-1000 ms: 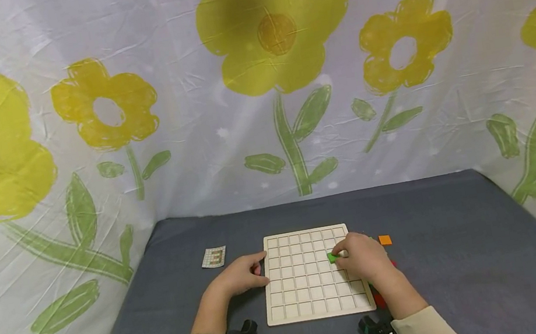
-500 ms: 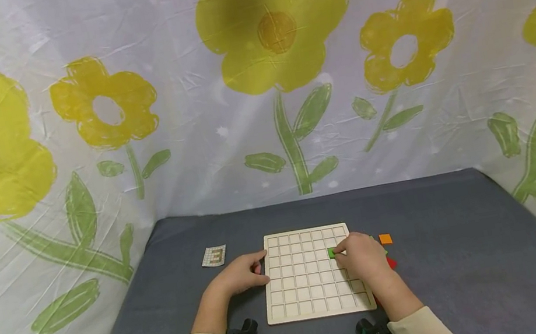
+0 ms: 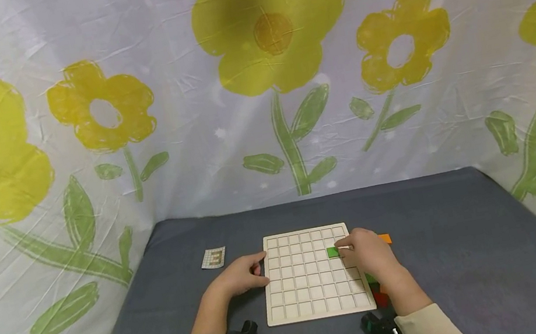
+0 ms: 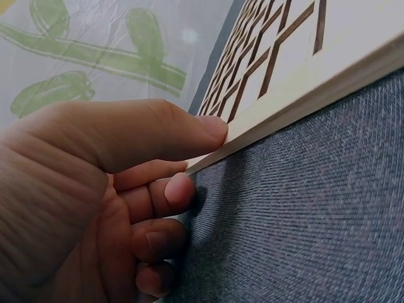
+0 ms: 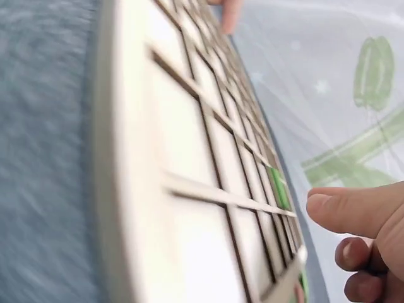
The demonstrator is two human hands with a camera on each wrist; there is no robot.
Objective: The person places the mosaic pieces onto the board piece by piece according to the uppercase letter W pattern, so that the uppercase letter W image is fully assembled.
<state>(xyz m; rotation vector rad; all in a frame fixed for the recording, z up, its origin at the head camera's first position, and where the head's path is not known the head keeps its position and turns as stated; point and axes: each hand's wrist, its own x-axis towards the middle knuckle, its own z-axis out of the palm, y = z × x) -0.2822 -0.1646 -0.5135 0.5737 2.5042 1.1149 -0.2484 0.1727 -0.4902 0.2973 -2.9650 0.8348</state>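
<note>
Right hand loose, empty, by a green tile — left hand, half-spread, against the board.

Two hands, one gridded board and one card show. One green tile lies on the board; other tiles, partly hidden, escape counting.

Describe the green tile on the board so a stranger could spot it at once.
On the dark cloth lies a pale wooden board ruled into squares. Toward its right side, beside the right hand, sits a small green tile. It's the only coloured piece visible on the board; the others lie past its right edge.
</note>
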